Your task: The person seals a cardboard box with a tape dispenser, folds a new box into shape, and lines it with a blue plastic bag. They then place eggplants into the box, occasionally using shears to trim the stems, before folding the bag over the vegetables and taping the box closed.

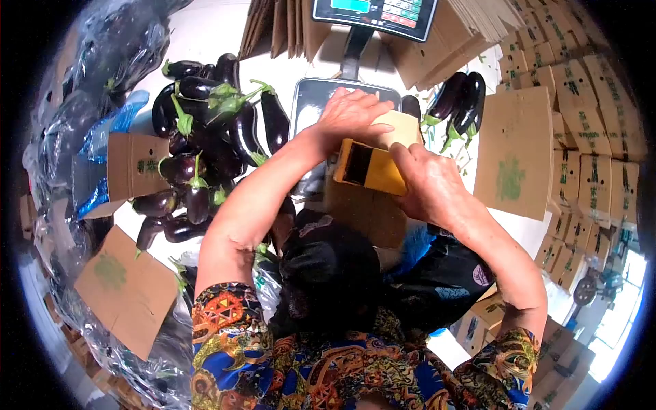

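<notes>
My left hand (350, 114) reaches over the far part of a pale tan cardboard box (398, 127), its thumb and fingers gripping the edge. In my right hand (436, 179) is a yellow, box-shaped tool with a dark opening, which looks like a tape dispenser (384, 171). It lies close against the box, below my left hand. The box hides part of the weighing scale (314, 102) beneath, and my hands cover much of the box's top.
Left of the scale lies a pile of eggplants (205, 130), with a few more eggplants (465, 102) on the right. Flattened cartons (451, 41) lean at the back. Stacked cartons (588, 164) line the right side, and clear plastic (75, 130) runs along the left.
</notes>
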Tool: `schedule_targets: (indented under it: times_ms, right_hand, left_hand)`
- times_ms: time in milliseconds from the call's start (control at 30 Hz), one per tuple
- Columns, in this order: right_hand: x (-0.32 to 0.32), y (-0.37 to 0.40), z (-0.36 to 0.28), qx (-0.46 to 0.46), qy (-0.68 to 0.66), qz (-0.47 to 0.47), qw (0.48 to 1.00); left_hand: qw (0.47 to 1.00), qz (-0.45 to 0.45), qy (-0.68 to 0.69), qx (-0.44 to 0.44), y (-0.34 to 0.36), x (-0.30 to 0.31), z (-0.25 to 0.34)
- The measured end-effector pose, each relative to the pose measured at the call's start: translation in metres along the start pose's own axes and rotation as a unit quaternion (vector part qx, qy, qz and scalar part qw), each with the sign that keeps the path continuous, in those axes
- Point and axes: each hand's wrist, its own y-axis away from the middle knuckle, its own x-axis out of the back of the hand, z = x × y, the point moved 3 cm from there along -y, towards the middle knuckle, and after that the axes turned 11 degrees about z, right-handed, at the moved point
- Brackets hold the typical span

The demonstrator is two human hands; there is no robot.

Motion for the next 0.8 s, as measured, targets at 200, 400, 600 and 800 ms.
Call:
schedule_targets:
  times_ms: [200, 400, 600, 800]
  right_hand:
    - [-0.005, 0.009, 0.013, 0.046, 0.008, 0.048, 0.998]
    - [0.01, 0.032, 0.039, -0.068, -0.039, -0.034, 0.996]
    - [0.0, 0.082, 0.098, -0.085, -0.074, -0.05, 0.992]
    - [-0.023, 0.103, 0.124, -0.122, -0.089, -0.059, 0.987]
  left_hand:
    - [0.997, -0.03, -0.074, 0.01, -0.008, -0.009, 0.003]
    - [0.997, -0.016, -0.071, -0.006, -0.007, -0.004, 0.006]
    - [0.998, 0.011, -0.054, -0.034, -0.008, -0.002, 0.003]
    - [0.999, 0.03, -0.021, -0.025, -0.005, 0.001, 0.0]
